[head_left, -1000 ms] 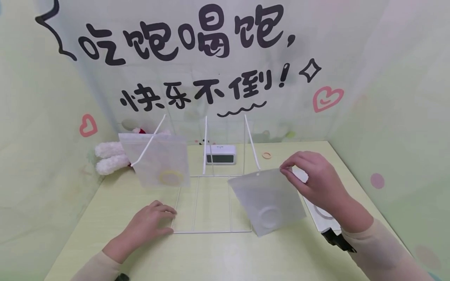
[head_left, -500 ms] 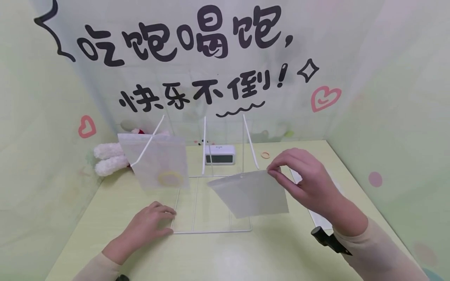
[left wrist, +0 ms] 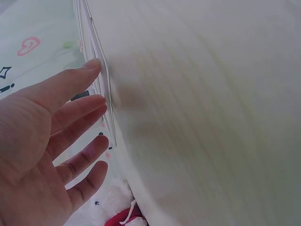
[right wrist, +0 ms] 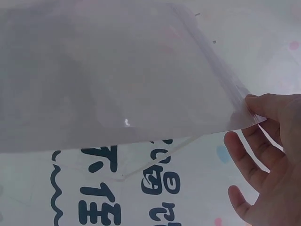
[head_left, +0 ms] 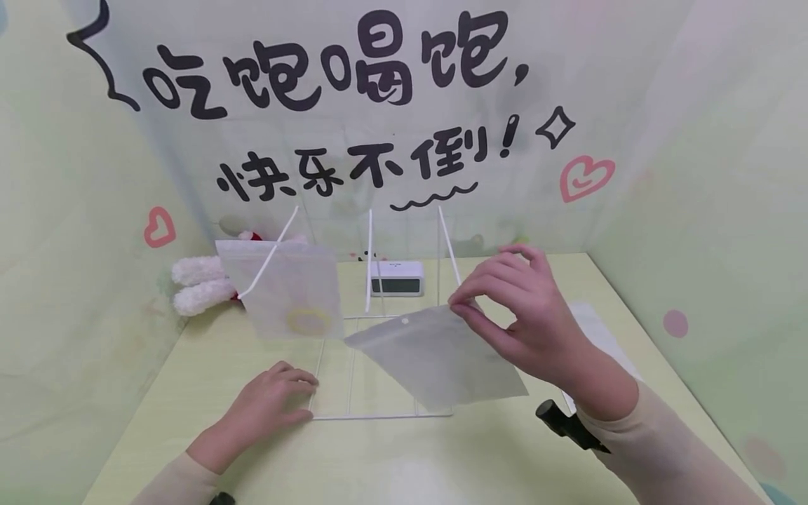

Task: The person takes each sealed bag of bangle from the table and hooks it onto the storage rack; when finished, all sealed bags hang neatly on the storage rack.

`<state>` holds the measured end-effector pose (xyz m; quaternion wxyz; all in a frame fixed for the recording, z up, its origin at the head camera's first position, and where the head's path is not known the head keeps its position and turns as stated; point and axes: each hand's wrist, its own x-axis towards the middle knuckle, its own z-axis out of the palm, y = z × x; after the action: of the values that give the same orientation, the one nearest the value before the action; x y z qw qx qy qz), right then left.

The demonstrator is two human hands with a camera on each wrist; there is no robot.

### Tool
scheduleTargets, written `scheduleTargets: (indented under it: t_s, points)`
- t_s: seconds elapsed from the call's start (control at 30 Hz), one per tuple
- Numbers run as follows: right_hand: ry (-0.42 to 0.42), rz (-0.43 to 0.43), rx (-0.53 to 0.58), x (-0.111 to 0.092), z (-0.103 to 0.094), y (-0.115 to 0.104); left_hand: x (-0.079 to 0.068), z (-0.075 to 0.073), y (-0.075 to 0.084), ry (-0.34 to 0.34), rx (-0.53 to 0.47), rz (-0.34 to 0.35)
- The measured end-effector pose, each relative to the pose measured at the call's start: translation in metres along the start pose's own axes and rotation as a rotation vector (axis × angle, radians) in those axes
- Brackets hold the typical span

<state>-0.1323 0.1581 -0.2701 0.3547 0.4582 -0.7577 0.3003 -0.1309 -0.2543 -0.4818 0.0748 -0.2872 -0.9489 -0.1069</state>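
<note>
A white wire rack stands on the table, its hooks slanting toward me. My left hand touches the left side of its base, fingers relaxed; in the left wrist view the thumb and fingertips lie at the wire. Thumb and forefinger of my right hand pinch the top corner of a translucent zip bag. This bag hangs tilted over the rack's right half, a small hole in its top edge, near the right hook. On the left hook another zip bag hangs with a yellow ring inside.
Behind the rack sits a white digital clock. A fluffy plush toy lies at the back left. Partly hidden by my right arm, a flat white item lies on the right. Printed cloth walls surround the table.
My right hand has moved left, carrying the pinched zip bag from the rack's right side over its base. My left hand has stayed at the rack.
</note>
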Motion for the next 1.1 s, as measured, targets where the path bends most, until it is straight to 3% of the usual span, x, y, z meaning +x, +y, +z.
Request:
scheduleTargets:
  t_s: [0.4, 0.93, 1.1]
  points:
    - [-0.019, 0.001, 0.027, 0.023, 0.012, -0.008, -0.001, 0.000, -0.001, -0.016, 0.006, -0.015]
    - [-0.048, 0.032, 0.016, 0.038, 0.024, 0.006, -0.002, -0.001, 0.001, -0.016, 0.004, -0.023]
    - [-0.095, 0.075, 0.028, 0.041, 0.024, 0.011, -0.002, -0.003, 0.003, -0.025, 0.002, -0.028]
